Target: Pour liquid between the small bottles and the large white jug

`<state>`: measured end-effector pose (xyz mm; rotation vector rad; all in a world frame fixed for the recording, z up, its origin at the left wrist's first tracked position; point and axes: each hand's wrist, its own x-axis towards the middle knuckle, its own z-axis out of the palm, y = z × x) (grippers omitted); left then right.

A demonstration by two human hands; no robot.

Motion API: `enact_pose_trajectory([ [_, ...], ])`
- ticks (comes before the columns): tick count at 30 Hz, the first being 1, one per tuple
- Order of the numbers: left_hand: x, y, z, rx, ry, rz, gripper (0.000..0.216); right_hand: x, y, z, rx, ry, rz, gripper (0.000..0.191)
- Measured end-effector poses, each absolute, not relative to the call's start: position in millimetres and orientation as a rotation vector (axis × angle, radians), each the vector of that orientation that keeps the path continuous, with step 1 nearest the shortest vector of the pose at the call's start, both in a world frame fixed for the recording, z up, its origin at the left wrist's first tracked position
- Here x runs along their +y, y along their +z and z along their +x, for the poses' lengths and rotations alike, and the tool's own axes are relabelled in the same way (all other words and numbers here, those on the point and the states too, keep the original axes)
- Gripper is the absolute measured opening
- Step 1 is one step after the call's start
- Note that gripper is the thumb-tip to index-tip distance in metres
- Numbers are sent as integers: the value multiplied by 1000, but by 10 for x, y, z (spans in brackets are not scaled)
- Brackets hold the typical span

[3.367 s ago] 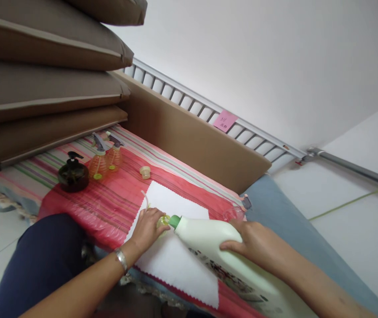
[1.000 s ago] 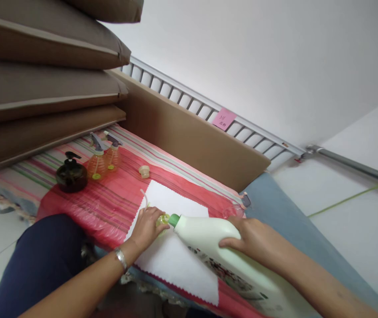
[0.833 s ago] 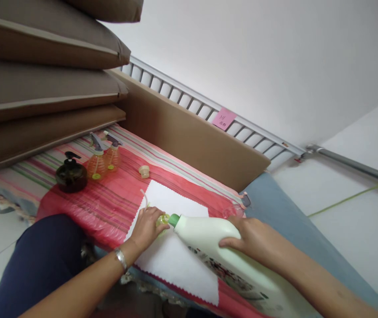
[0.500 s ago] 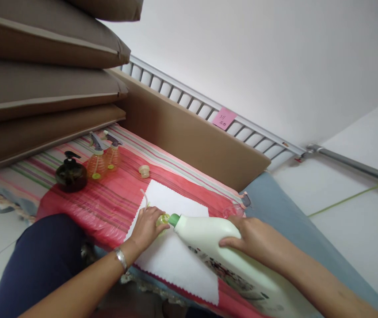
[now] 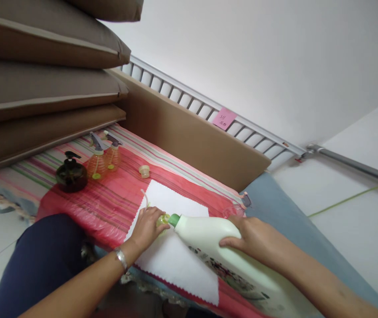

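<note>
My right hand [image 5: 246, 236] grips a large pale-green jug-like bottle [image 5: 205, 229], which lies tilted with its green mouth [image 5: 174, 219] pointing left. That mouth meets the top of a small clear bottle with yellow-green liquid [image 5: 162, 219]. Around the small bottle my left hand [image 5: 147, 225] is closed, hiding most of it. Both are over a white cloth with zigzag edges [image 5: 182, 265]. A thin pale tube [image 5: 144, 196] sticks up behind my left fingers. Whether liquid is flowing between the bottles cannot be made out.
On the red striped cover [image 5: 109, 212] stand a dark pump bottle [image 5: 71, 176], two orange-looking spray bottles [image 5: 97, 163] and a cream cap [image 5: 144, 171]. Another clear spray bottle [image 5: 235, 210] lies past my right hand. A brown board [image 5: 189, 132] and stacked cushions [image 5: 49, 84] border the surface.
</note>
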<state>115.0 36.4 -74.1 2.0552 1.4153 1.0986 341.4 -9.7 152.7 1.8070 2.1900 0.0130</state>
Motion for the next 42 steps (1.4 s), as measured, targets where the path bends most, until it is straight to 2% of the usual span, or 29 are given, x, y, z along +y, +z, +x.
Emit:
enact_pose_trajectory([
  [42,370,-750,1151,1420,1110,2041,31,-52,1534,3412,2174,13,1804,39],
])
